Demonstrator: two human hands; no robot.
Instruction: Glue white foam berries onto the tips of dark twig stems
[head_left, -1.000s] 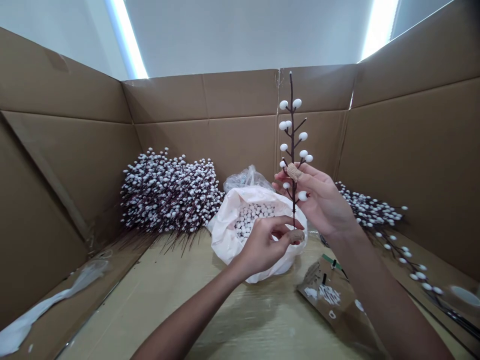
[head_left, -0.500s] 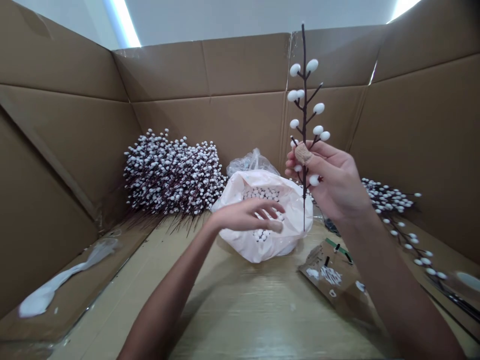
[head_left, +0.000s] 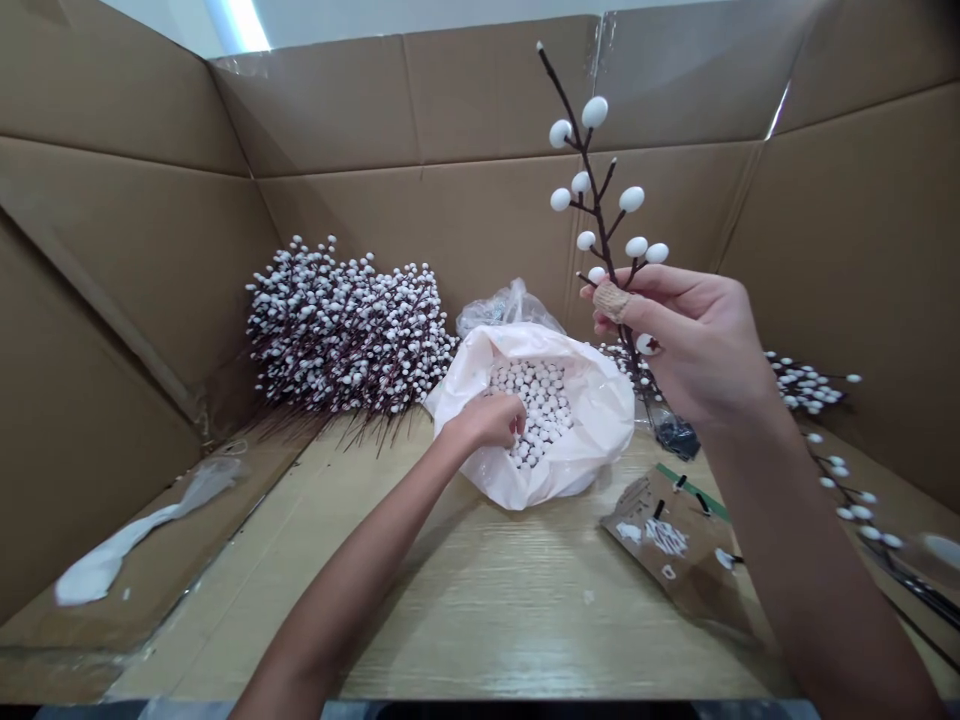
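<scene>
Reaching step: we pinch the tilted berry stem (head_left: 598,205) in our right hand (head_left: 697,340); below-left, our left hand (head_left: 491,420) curls at loose berries (head_left: 547,410) in the bag (head_left: 604,412) — grasp: cannot tell. Light pinch likely needed.

Walls: brown creased cardboard panels (head_left: 337,110) at left, back and right | Behind: pale bluish-white surface (head_left: 375,18) above the panels | Light: bright strip (head_left: 246,22) at upper left; thin bright gap (head_left: 778,110) in the cardboard, right | Furniture: light wood-grain tabletop (head_left: 487,610), softly reflective, shadowed in places
</scene>
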